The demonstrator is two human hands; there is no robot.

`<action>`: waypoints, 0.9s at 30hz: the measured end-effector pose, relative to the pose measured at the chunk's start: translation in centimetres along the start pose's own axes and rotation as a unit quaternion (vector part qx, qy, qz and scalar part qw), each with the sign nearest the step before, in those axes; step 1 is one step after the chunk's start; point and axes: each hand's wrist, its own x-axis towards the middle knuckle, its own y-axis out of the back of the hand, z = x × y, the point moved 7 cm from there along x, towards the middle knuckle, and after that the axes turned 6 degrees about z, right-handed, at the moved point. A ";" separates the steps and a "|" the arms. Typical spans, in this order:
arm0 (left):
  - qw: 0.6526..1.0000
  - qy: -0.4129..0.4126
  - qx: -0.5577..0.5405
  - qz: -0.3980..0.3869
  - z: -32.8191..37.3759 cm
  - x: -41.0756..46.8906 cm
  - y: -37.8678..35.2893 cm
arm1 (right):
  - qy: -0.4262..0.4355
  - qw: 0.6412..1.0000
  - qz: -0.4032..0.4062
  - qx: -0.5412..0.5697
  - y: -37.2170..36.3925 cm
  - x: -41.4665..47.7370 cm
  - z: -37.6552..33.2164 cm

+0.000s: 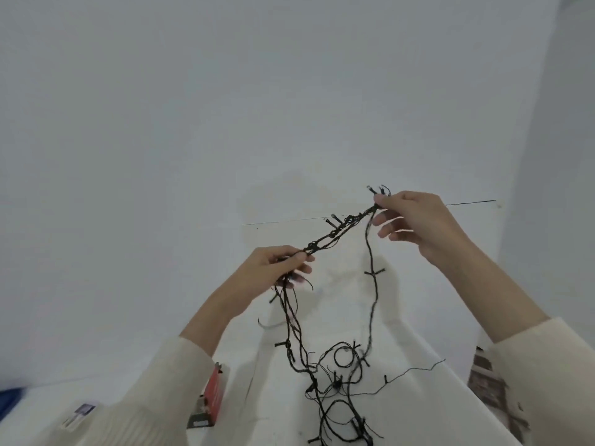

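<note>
A tangled string of dark wire with small light bulbs (pixel 338 231) stretches taut between my two hands above a white table (pixel 418 397). My left hand (pixel 277 265) grips a bundle of several strands at the lower end. My right hand (pixel 415 220) pinches the upper end between thumb and forefinger, the other fingers spread loosely. From both hands the wire hangs down to a knotted heap (pixel 338 381) lying on the table. One single strand drops from my right hand.
A red box (pixel 214 394) sits at the table's left edge beside my left sleeve. A small white label or card (pixel 79 416) lies at the lower left. A plain white wall fills the background. Patterned flooring (pixel 489 391) shows at the right.
</note>
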 end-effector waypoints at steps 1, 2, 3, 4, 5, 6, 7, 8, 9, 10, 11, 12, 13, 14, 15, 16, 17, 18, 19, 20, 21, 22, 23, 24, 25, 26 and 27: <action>1.000 -0.008 0.004 0.026 0.3 0.2 0.6 | 0.003 1.000 0.000 -0.014 -0.1 0.0 0.2; 0.998 -0.018 0.002 0.057 0.6 0.3 1.3 | 0.003 1.000 0.002 -0.022 -0.2 0.0 0.3; 0.996 -0.028 -0.003 0.087 1.1 0.5 1.9 | 0.003 0.999 0.005 -0.032 -0.3 0.0 0.4; 0.993 -0.037 -0.010 0.115 1.8 0.6 2.5 | 0.005 0.998 0.003 -0.056 -0.5 -0.1 0.4; 0.990 -0.048 -0.023 0.134 2.5 0.6 3.0 | 0.013 0.993 -0.007 -0.114 -0.8 0.0 0.5; 0.988 -0.061 -0.033 0.142 3.4 0.6 3.2 | 0.026 0.976 -0.027 -0.214 -1.2 -0.1 0.5; 0.988 -0.071 -0.036 0.135 4.4 0.6 3.2 | 0.046 0.944 -0.056 -0.321 -1.8 -0.3 0.4; 0.990 -0.080 -0.020 0.116 5.4 0.7 2.8 | 0.071 0.913 -0.087 -0.392 -2.7 -0.8 0.1; 0.992 -0.089 0.017 0.088 6.4 0.7 2.1 | 0.092 0.904 -0.115 -0.400 -3.7 -1.1 -0.4; 0.991 -0.101 0.061 0.059 7.3 0.9 1.3 | 0.103 0.916 -0.153 -0.357 -4.9 -1.6 -1.2; 0.988 -0.117 0.094 0.040 8.3 1.0 0.6 | 0.097 0.931 -0.200 -0.290 -6.1 -2.1 -1.8; 0.985 -0.134 0.104 0.038 9.3 1.1 0.3 | 0.089 0.937 -0.247 -0.231 -7.2 -2.7 -2.5; 0.984 -0.144 0.092 0.047 10.1 1.1 0.5 | 0.082 0.941 -0.268 -0.191 -7.7 -2.8 -3.0; 0.986 -0.143 0.069 0.057 10.5 1.2 1.0 | 0.071 0.948 -0.262 -0.165 -7.5 -2.8 -3.4; 0.988 -0.133 0.054 0.052 10.5 1.2 1.6 | 0.056 0.959 -0.243 -0.136 -6.9 -2.3 -3.8; 0.991 -0.110 0.067 0.026 9.8 1.2 2.1 | 0.036 0.969 -0.224 -0.098 -6.0 -1.8 -4.3; 0.990 -0.080 0.115 -0.011 8.5 1.1 2.4 | 0.011 0.977 -0.206 -0.050 -5.0 -1.3 -4.6; 0.982 -0.053 0.175 -0.045 6.9 1.0 2.6 | -0.015 0.981 -0.194 0.013 -4.1 -1.0 -5.0; 0.971 -0.038 0.229 -0.056 5.4 0.9 2.9 | -0.035 0.980 -0.180 0.080 -3.3 -0.7 -5.4; 0.964 -0.036 0.261 -0.040 4.2 1.1 3.4 | -0.043 0.976 -0.160 0.139 -2.6 -0.3 -5.7; 0.963 -0.034 0.266 -0.013 3.3 1.4 3.9 | -0.042 0.972 -0.135 0.190 -2.1 0.0 -6.0; 0.963 -0.032 0.268 0.005 2.4 1.5 4.2 | -0.036 0.964 -0.109 0.240 -1.7 0.1 -6.4; 0.960 -0.025 0.277 0.012 1.6 1.6 4.4 | -0.030 0.952 -0.081 0.294 -1.1 0.4 -6.6; 0.958 -0.013 0.286 0.009 0.8 1.6 4.6 | -0.028 0.936 -0.049 0.348 -0.3 0.8 -6.7; 0.960 0.002 0.279 0.006 0.1 1.4 4.9 | -0.023 0.927 -0.015 0.373 0.5 1.2 -6.7; 0.968 0.021 0.250 0.006 -0.3 1.1 5.3 | -0.009 0.936 0.019 0.352 1.5 1.4 -6.8; 0.976 0.032 0.213 0.011 -0.1 0.8 5.7 | 0.016 0.962 0.061 0.264 2.7 1.7 -7.0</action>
